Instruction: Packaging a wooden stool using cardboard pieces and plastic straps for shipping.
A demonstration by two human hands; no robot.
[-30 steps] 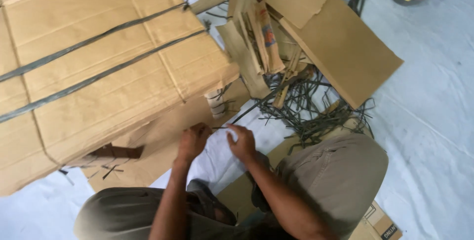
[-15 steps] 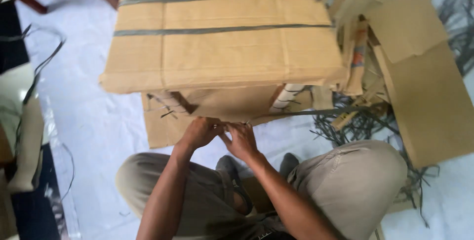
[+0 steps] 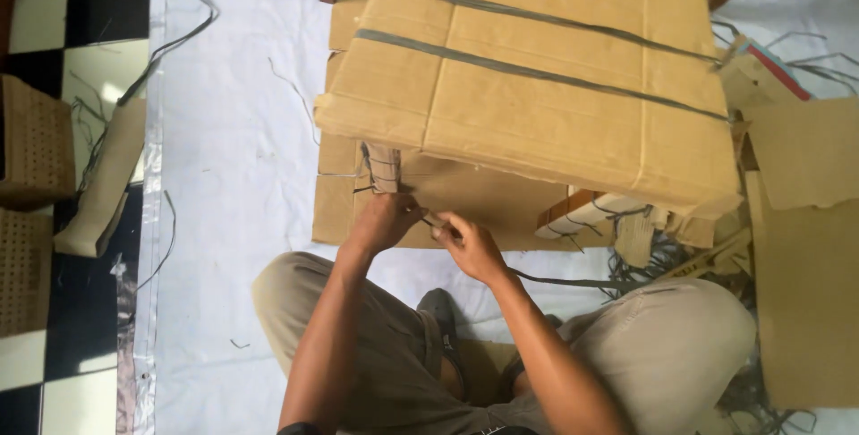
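nearest the camera, the person sits on the floor with knees spread in tan trousers (image 3: 662, 354), both forearms reaching forward. the left hand (image 3: 386, 220) is closed with its grip pinched on the grey strap (image 3: 429, 218) right at the lower near edge of the big cardboard package (image 3: 537, 86). the right hand (image 3: 472, 247) sits just beside it, a little nearer the body and to the right, its fingertips also pinched on the same strap. from the right hand the strap runs low and rightward as a long thin line toward the right knee, so its long axis lies roughly left to right across the lap. the left hand is the nearer one to the package's wrapped leg (image 3: 385, 166), which stands just above it, bound in cardboard and thin cord.

beyond the hands the package rises as a broad tan block, tilted, with two dark grey bands (image 3: 537, 59) crossing its top face slantwise. a flat cardboard sheet (image 3: 335, 202) lies under it on the white floor sheet (image 3: 242, 175). to the right are loose cardboard pieces (image 3: 805, 247) and tangled dark strap offcuts (image 3: 644, 260). far left, black-and-white tiles (image 3: 54, 59) and a woven brown box (image 3: 31, 140).
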